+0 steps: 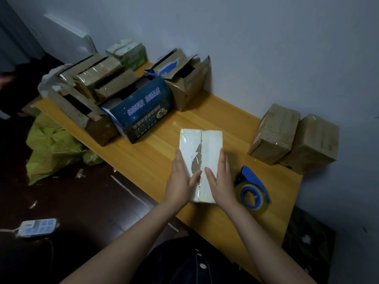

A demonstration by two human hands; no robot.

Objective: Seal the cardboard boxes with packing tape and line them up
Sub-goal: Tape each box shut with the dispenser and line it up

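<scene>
Looking down on a yellow wooden table (215, 119) standing against a pale grey wall (266, 48). Lying flat near the table's front edge, about midway along: a white box (211, 144), flaps meeting at a centre seam, brown corrugated card showing through a tear there. Pressing on its near end with both hands: left hand (180, 181) lying on the left flap, right hand (222, 181) on the right flap, fingers straight and flat, thumbs pointing in toward the seam, clasping nothing.

Resting just beside the right hand, on the table: a blue tape dispenser (253, 191) carrying a roll of clear tape. Standing farther right by the wall, touching side by side: a taped brown box (274, 134) and a second taped brown box (311, 144), both glossy with tape.

Crowding the far left end: a dark blue printed carton (143, 111) with open top, an open brown carton (184, 83) just behind it, more brown cartons (98, 78) to the left, a green-and-white carton (129, 52) at the back.

Lying on the dark floor, left of the table: a yellow-green plastic bag (51, 148) and, nearer, a phone (37, 226).
</scene>
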